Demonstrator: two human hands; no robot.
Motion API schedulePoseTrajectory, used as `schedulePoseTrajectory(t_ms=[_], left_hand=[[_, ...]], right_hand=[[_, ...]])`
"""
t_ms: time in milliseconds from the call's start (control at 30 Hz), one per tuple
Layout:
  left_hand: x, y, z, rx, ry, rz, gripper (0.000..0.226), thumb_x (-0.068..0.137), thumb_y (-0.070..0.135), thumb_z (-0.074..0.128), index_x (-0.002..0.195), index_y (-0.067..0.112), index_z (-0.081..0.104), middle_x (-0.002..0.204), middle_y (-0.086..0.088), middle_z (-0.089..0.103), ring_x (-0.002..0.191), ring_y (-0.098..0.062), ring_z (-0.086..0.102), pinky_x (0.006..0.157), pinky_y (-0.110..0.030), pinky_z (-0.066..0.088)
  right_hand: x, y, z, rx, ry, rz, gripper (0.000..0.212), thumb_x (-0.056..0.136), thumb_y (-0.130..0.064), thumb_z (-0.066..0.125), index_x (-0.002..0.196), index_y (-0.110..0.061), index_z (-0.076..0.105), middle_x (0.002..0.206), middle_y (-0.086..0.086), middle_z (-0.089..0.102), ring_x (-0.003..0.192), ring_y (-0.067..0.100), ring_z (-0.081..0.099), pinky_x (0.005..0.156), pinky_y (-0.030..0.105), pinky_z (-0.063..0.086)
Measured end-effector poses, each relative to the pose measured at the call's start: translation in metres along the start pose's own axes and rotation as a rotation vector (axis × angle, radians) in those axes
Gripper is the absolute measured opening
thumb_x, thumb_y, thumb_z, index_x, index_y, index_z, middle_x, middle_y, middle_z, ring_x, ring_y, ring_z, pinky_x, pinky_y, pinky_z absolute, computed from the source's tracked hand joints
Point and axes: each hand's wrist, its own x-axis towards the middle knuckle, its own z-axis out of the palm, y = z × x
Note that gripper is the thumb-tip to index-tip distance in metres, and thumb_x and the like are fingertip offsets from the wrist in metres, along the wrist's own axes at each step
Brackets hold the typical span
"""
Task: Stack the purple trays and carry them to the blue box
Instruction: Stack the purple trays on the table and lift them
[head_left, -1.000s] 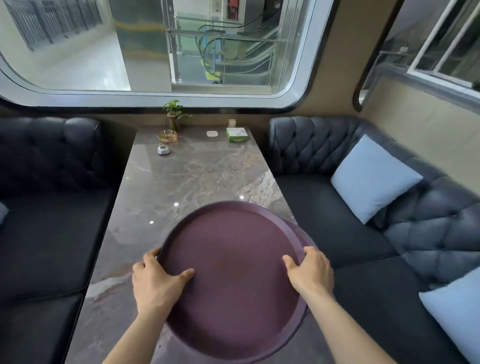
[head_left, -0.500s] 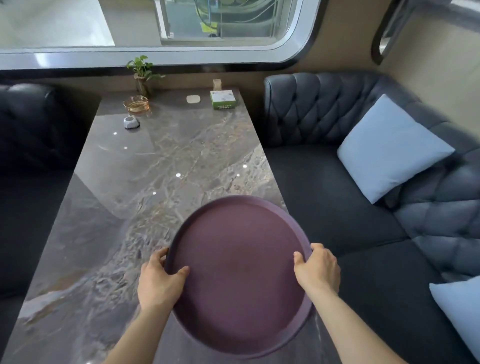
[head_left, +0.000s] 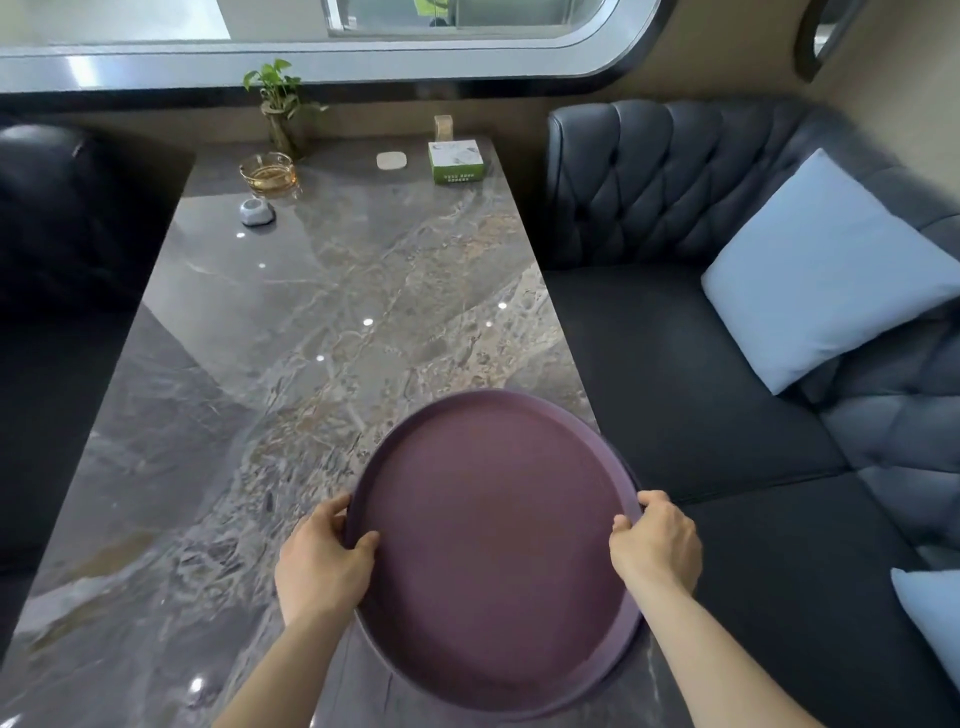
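Note:
The round purple trays (head_left: 493, 551) are stacked, one rim showing under the top one along the right side. They hang over the near right corner of the marble table (head_left: 291, 364). My left hand (head_left: 322, 564) grips the left rim with the thumb on the inside. My right hand (head_left: 657, 545) grips the right rim the same way. No blue box is in view.
At the far end of the table stand a small plant (head_left: 280, 104), an amber glass ashtray (head_left: 267, 174), a small grey device (head_left: 257, 212), a white coaster (head_left: 391, 160) and a green box (head_left: 456, 161). Dark tufted sofas flank the table; pale blue cushions (head_left: 826, 270) lie on the right one.
The view has tilted down and shifted left. The stacked trays have moved right toward the table's edge, still held in both hands, and the lower rim now lines up more closely.

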Motion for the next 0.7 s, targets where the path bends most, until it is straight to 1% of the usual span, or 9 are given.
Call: schedulePoseTrajectory(t_ms=[67,100,200,333,433,533,633,700], left_hand=[[0.0,0.0,-0.001,-0.005,0.004,0.003,0.049,0.073,0.025,0.077,0.12,0.034,0.067,0.099,0.011,0.076,0.095,-0.017,0.07,0.081,-0.034,0.051],[0.0,0.0,-0.001,-0.007,0.003,0.005,0.048,0.074,0.025,0.076,0.12,0.033,0.067,0.098,0.011,0.076,0.095,-0.016,0.07,0.081,-0.034,0.051],[-0.001,-0.001,0.002,-0.021,0.011,0.004,0.046,0.076,0.023,0.075,0.12,0.033,0.067,0.099,0.011,0.077,0.097,-0.017,0.07,0.086,-0.037,0.053],[-0.003,-0.001,0.011,-0.008,-0.013,0.019,0.045,0.077,0.022,0.074,0.121,0.031,0.068,0.1,0.01,0.077,0.101,-0.019,0.07,0.088,-0.038,0.052],[-0.007,-0.001,0.019,0.019,-0.004,0.01,0.047,0.077,0.02,0.073,0.123,0.03,0.067,0.104,0.008,0.077,0.103,-0.021,0.069,0.088,-0.038,0.053],[-0.005,-0.002,0.024,0.052,0.0,0.015,0.046,0.076,0.016,0.072,0.12,0.029,0.067,0.103,0.005,0.077,0.103,-0.025,0.068,0.086,-0.04,0.053],[-0.001,-0.001,0.025,0.064,-0.051,0.02,0.043,0.076,0.014,0.072,0.117,0.027,0.064,0.105,0.001,0.076,0.105,-0.028,0.066,0.088,-0.042,0.051],[0.002,-0.001,0.028,0.072,-0.085,0.018,0.045,0.078,0.014,0.07,0.12,0.028,0.06,0.109,0.0,0.074,0.108,-0.029,0.064,0.09,-0.041,0.049]], right_hand=[[0.0,0.002,0.001,0.016,0.025,0.009,0.038,0.093,-0.019,0.067,0.13,-0.013,0.059,0.119,0.012,0.069,0.109,0.035,0.065,0.083,0.043,0.056],[0.0,0.003,0.002,0.027,0.041,0.011,0.038,0.093,-0.018,0.067,0.13,-0.012,0.06,0.119,0.013,0.069,0.109,0.036,0.065,0.083,0.043,0.056],[-0.002,0.008,0.004,0.05,0.098,0.003,0.037,0.092,-0.014,0.067,0.129,-0.012,0.062,0.119,0.013,0.069,0.109,0.037,0.064,0.084,0.044,0.055],[-0.004,0.017,0.005,0.079,0.193,-0.035,0.037,0.09,-0.012,0.067,0.127,-0.01,0.063,0.118,0.013,0.068,0.108,0.037,0.062,0.078,0.046,0.054],[-0.001,0.023,0.006,0.045,0.169,-0.03,0.042,0.09,-0.014,0.068,0.132,-0.012,0.062,0.123,0.012,0.067,0.112,0.037,0.062,0.082,0.046,0.054],[0.004,0.026,0.008,0.064,0.164,-0.005,0.044,0.091,-0.011,0.067,0.134,-0.014,0.062,0.128,0.011,0.067,0.112,0.039,0.064,0.087,0.047,0.054],[0.005,0.03,0.01,0.086,0.165,0.005,0.045,0.092,-0.008,0.066,0.136,-0.016,0.062,0.128,0.013,0.069,0.114,0.041,0.064,0.089,0.048,0.055],[0.005,0.03,0.011,0.069,0.148,-0.009,0.047,0.092,-0.009,0.066,0.138,-0.017,0.061,0.124,0.015,0.07,0.112,0.041,0.065,0.088,0.047,0.055]])
